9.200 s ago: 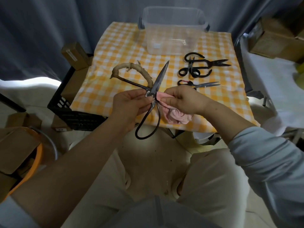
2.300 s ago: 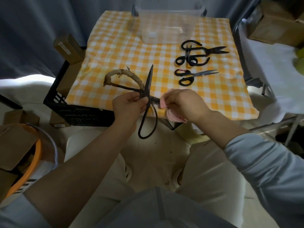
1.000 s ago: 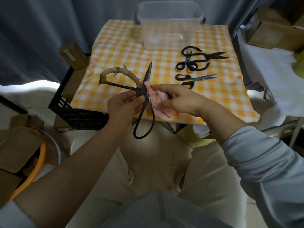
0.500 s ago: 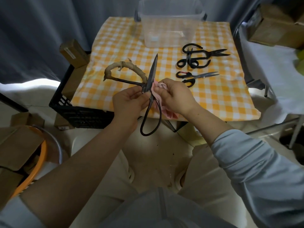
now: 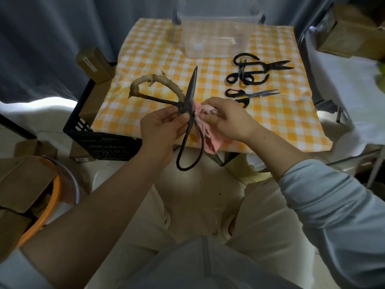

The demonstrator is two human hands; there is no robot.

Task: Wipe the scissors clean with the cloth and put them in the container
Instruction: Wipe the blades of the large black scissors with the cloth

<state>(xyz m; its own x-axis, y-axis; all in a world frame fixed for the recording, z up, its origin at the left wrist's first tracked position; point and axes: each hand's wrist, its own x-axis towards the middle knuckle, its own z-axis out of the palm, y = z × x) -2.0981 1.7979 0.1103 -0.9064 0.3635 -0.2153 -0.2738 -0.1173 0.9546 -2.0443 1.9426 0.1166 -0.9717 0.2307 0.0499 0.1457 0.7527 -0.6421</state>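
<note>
Scissors (image 5: 190, 91) are large, dark, one loop bound pale. Left hand (image 5: 161, 127) pinches their pivot; right hand (image 5: 231, 119) grips pink cloth (image 5: 209, 140) against it.

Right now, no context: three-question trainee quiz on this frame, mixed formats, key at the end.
1. Fill in: the left hand holds the large scissors near their ___.
2. True or false: the clear container already holds scissors.
3. The pink cloth is held in: A) the left hand B) the right hand C) neither hand.
Key: 1 pivot; 2 false; 3 B.
</note>
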